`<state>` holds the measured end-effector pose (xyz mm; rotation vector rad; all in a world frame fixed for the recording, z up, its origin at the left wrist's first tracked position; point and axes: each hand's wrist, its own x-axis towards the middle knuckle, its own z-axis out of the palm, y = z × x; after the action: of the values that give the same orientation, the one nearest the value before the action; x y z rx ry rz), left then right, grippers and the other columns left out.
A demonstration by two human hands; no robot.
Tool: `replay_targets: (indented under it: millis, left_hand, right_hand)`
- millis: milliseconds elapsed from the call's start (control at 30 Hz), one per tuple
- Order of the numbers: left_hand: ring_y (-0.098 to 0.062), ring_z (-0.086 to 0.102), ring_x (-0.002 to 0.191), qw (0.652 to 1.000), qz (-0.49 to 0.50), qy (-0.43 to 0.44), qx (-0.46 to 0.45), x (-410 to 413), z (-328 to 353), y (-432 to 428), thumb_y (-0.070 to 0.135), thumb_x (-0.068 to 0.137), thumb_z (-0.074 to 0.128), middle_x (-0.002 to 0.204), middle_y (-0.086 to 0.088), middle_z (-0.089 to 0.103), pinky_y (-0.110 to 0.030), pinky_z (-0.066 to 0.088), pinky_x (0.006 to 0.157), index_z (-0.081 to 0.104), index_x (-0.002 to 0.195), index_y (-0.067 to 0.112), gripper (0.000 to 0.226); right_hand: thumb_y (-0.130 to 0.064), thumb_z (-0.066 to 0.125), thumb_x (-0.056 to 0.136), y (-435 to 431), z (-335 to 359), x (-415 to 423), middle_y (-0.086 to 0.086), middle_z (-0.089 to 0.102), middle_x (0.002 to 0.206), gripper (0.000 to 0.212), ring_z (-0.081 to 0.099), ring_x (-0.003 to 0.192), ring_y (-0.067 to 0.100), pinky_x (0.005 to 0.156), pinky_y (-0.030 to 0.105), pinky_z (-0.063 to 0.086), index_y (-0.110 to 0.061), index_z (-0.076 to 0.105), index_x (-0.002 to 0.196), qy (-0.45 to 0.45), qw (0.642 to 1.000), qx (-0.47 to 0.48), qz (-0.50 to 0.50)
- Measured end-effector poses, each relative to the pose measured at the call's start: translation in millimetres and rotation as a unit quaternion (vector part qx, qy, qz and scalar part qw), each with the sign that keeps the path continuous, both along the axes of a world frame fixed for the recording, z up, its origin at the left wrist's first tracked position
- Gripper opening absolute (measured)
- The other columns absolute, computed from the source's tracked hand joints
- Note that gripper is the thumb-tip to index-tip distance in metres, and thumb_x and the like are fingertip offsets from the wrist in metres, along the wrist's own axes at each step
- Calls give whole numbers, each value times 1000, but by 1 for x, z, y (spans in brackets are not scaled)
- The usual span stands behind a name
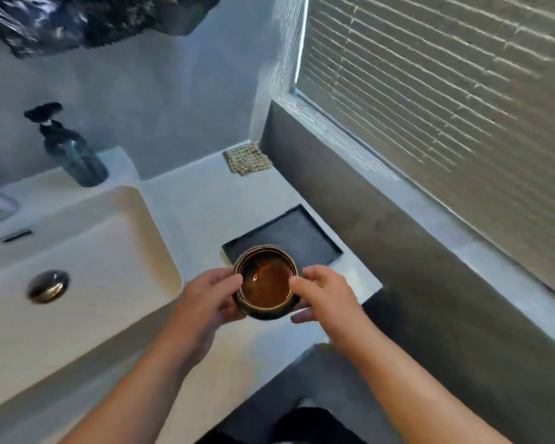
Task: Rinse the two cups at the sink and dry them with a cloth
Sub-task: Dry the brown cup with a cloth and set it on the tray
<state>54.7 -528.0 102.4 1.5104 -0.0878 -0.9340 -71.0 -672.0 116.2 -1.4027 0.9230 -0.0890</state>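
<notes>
A black tray (pixel 305 230) lies on the pale worktop (pixel 202 203), just beyond the hands. A woven cloth (pixel 248 158) sits in the far corner where the worktop meets the wall. To the left is the white sink (pixel 87 238) with its metal drain plug (pixel 48 286), and a dark soap bottle (pixel 74 158) stands behind it. A slatted blind (pixel 430 91) covers the window on the right, above a grey ledge.

The worktop between sink and tray lies bare, and its front edge runs under both forearms.

One brown-glazed cup (pixel 266 283) shows, mouth up, over the tray's near corner. The left hand (pixel 205 302) wraps its fingers (pixel 229 280) round the cup's left side. The right hand (pixel 327 296) grips the right rim with curled fingers.
</notes>
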Motion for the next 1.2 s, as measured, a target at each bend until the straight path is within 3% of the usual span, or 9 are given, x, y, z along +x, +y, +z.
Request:
replay_targets:
  millis: [100, 267, 400, 500, 633, 700, 833, 1067, 1200]
  left_hand:
    - [-26, 67, 74, 999, -24, -11, 35, -24, -5, -28, 11, 97, 59, 79, -12, 70, -37, 56, 65, 70, 98, 7, 12]
    - [-32, 72, 90, 994, -58, -29, 84, -38, -8, -50, 8, 94, 63, 95, -19, 76, -45, 63, 75, 77, 97, 9, 15]
    - [-30, 74, 89, 991, -62, -43, 111, -35, -14, -62, 8, 92, 66, 92, -17, 77, -43, 63, 76, 81, 90, 12, 16]
    - [-22, 73, 82, 989, -66, -38, 125, -25, -27, -73, 9, 89, 69, 90, -14, 77, -38, 63, 77, 81, 93, 13, 13]
    - [-13, 66, 61, 991, -55, -13, 119, -14, -47, -90, 7, 86, 71, 79, -8, 75, -24, 53, 57, 78, 98, 10, 14]
    - [-17, 58, 53, 992, -64, 1, 110, -4, -59, -102, 7, 87, 70, 72, -2, 70, -20, 46, 50, 78, 96, 6, 12]
    - [-20, 77, 84, 991, -37, 5, 128, 18, -92, -129, 11, 86, 74, 86, -4, 80, -34, 63, 78, 78, 99, 12, 14]
    - [-10, 75, 81, 987, 14, -3, 158, 42, -123, -170, 14, 86, 76, 91, -1, 78, -23, 61, 70, 75, 110, 10, 24]
    - [-8, 74, 79, 985, 17, -18, 169, 46, -129, -184, 15, 88, 74, 83, 9, 76, -22, 61, 69, 77, 100, 18, 12]
  right_hand:
    - [-17, 66, 93, -24, -9, -30, 16, 66, 78, 25, 67, 63, 21, 67, 36, 63, -6, 59, 113, 14, 1000, 18, -21]
    - [-18, 65, 88, -49, -25, -53, 31, 69, 93, 18, 71, 87, 46, 80, 52, 62, -1, 68, 94, 21, 999, 17, -39]
    - [-18, 63, 87, -62, -35, -49, 23, 70, 80, 18, 70, 71, 32, 81, 55, 60, -1, 70, 87, 42, 999, 16, -25]
    - [-16, 63, 86, -72, -44, -41, 20, 73, 88, 13, 72, 78, 36, 82, 53, 60, -11, 74, 91, 45, 998, 23, -31]
    - [-15, 65, 88, -88, -56, -28, 21, 70, 95, 27, 69, 65, 23, 80, 51, 61, -15, 66, 115, 89, 995, -8, -45]
    - [-20, 69, 87, -101, -66, -17, 12, 70, 92, 24, 71, 65, 20, 79, 48, 62, -20, 63, 111, 115, 991, -47, -50]
    - [-30, 74, 82, -133, -94, 13, -4, 72, 88, 19, 71, 77, 16, 77, 39, 61, -26, 66, 98, 157, 978, -128, -44]
    - [-27, 72, 85, -175, -126, 60, -7, 71, 85, 14, 69, 81, 12, 76, 35, 60, -21, 70, 97, 180, 969, -167, -26]
    - [-25, 70, 85, -189, -138, 71, -7, 71, 85, 17, 68, 84, 13, 78, 32, 57, -15, 73, 99, 186, 965, -186, -2]
